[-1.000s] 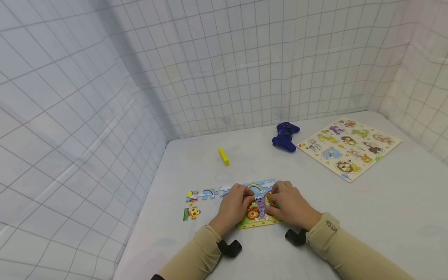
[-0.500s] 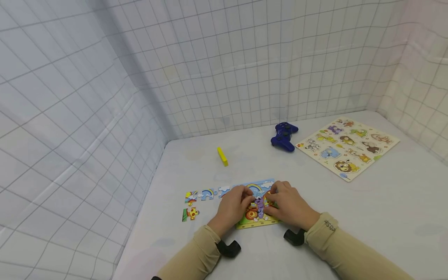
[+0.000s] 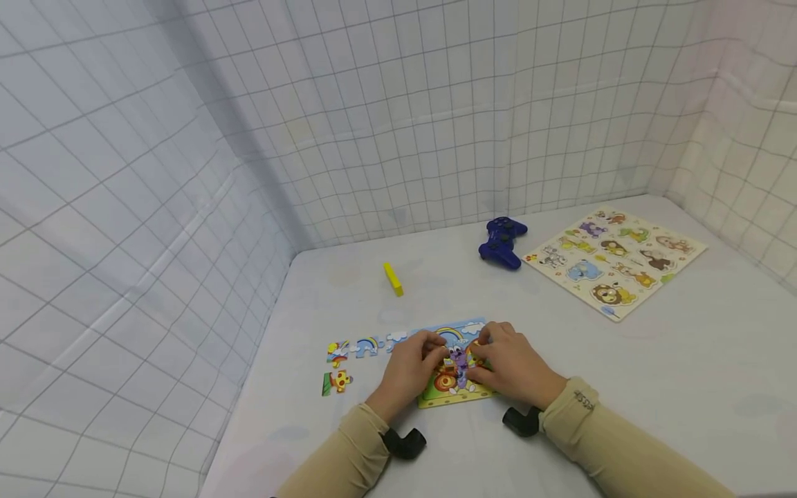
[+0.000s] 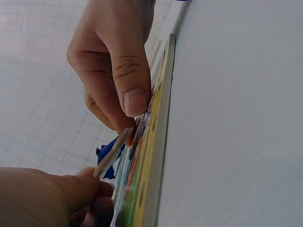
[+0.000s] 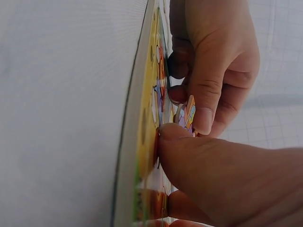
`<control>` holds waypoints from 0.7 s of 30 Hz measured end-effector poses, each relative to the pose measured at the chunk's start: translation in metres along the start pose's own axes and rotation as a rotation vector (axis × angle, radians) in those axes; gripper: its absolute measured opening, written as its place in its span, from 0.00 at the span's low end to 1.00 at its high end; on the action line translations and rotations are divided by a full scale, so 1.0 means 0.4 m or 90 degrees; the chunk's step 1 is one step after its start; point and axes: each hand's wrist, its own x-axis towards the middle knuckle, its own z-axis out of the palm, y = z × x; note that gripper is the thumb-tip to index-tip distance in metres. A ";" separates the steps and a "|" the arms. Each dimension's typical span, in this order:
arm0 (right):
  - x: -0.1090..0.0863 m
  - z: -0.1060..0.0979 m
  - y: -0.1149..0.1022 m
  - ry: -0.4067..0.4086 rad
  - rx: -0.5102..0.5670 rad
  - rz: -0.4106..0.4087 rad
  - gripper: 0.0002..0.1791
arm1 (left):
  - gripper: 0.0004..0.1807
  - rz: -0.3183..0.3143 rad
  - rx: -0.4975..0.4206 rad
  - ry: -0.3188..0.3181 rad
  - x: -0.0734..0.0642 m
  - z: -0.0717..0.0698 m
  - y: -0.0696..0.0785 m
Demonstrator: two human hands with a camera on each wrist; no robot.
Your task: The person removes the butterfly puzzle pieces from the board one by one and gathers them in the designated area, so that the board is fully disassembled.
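A colourful jigsaw puzzle with a purple butterfly lies in its board (image 3: 457, 400) in front of me. My left hand (image 3: 405, 370) pinches a jigsaw piece (image 4: 113, 153) between thumb and fingers at the puzzle's left half. That piece stands tilted, its far edge raised towards the right hand's fingertips. My right hand (image 3: 517, 363) rests on the puzzle's right half, thumb and index finger apart; in the right wrist view its thumb (image 5: 175, 131) touches the picture close to the tilted piece. Part of the puzzle's upper left is hidden by my left hand.
Loose jigsaw pieces lie left of the board, including a rainbow piece (image 3: 367, 346) and a yellow spotted piece (image 3: 337, 381). Farther back are a yellow block (image 3: 393, 279), a blue game controller (image 3: 501, 242) and an animal puzzle board (image 3: 613, 263). Grid-patterned cloth walls enclose the table.
The butterfly picture between my hands looks more broken up as the pinched piece tilts. Both hands keep nearly the same place on the puzzle, while the whole view shifts slightly.
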 end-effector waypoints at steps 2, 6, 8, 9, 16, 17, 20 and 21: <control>0.000 0.000 0.001 0.001 -0.001 -0.002 0.22 | 0.08 -0.007 -0.028 0.012 -0.001 -0.002 -0.003; -0.001 -0.001 0.002 0.002 -0.001 -0.002 0.23 | 0.08 -0.018 -0.079 0.030 -0.001 -0.009 -0.012; -0.002 -0.003 0.003 0.005 0.000 -0.004 0.23 | 0.07 -0.018 -0.099 0.035 -0.001 -0.013 -0.016; -0.002 -0.003 0.003 0.006 0.001 -0.005 0.23 | 0.08 -0.014 -0.109 0.038 -0.001 -0.016 -0.017; -0.003 -0.009 0.000 -0.004 0.002 -0.005 0.22 | 0.08 -0.022 -0.172 0.047 -0.005 -0.028 -0.016; -0.003 -0.010 -0.001 -0.007 0.004 -0.003 0.23 | 0.08 -0.023 -0.177 0.047 -0.005 -0.029 -0.016; -0.002 -0.011 -0.003 -0.014 0.011 0.000 0.23 | 0.10 -0.020 -0.201 0.043 -0.009 -0.031 -0.016; -0.002 -0.011 -0.004 -0.014 0.014 0.000 0.23 | 0.10 -0.019 -0.207 0.043 -0.010 -0.032 -0.015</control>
